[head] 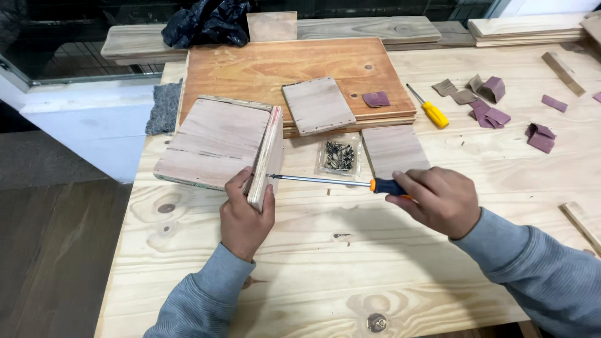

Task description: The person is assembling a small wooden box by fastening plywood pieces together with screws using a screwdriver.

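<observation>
Wooden box held on edge, screwdriver applied to its side panel.

Left hand (245,216) clamps the wooden box (219,143) at its near corner on the table (313,281); right hand (438,199) is wrapped around the screwdriver (332,181), tip touching the panel beside the left fingers; a tray of screws (339,156) lies just beyond the shaft.

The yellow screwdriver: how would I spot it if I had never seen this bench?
Start at the big reddish board lying at the back of the pine table. Just off its right edge lies the yellow screwdriver, near the scraps of purple sandpaper. Nobody is touching it, unlike the orange-and-black one in the right hand.
</observation>
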